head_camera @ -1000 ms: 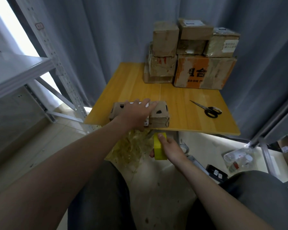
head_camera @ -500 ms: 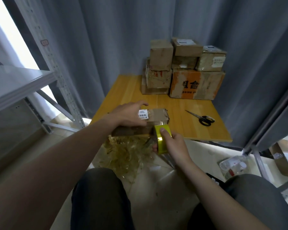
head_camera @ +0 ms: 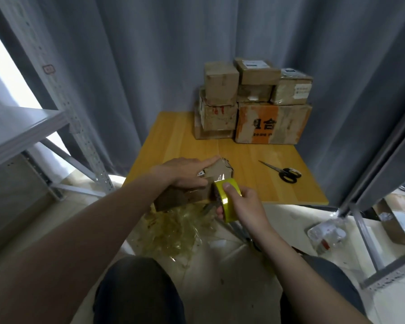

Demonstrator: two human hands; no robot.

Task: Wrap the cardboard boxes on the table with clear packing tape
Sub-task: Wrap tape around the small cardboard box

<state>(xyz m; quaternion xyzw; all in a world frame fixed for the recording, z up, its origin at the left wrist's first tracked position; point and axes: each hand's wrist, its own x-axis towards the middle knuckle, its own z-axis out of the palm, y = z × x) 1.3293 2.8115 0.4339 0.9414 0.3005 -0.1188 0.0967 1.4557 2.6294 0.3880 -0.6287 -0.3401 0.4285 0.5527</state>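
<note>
Head view: two bare hands work at the near edge of one yellow wooden table [head_camera: 173, 141]. The left hand [head_camera: 182, 171] grips one small cardboard box [head_camera: 218, 170] from above, with its index finger stretched along the top and its thumb against the near side. The box is tilted and juts out over the table's edge towards the person. The right hand [head_camera: 246, 204] holds one roll of tape [head_camera: 227, 202] with a yellow core. Its thumb is pressed on the rim and its fingers are curled underneath, and the roll touches the right end of the box.

At the far end of the table, against the grey curtain [head_camera: 150, 66], stands a stack of boxes [head_camera: 255, 106]. I count seven: a large one printed in orange, a flat one at bottom left, and five smaller ones piled on those two. One pair of black-handled scissors [head_camera: 283, 173] lies on the right side of the table, closed and well apart from the hands. On the floor below the held box lies one heap of crumpled clear tape [head_camera: 173, 230]. One grey metal shelf [head_camera: 21, 127] stands at left.
</note>
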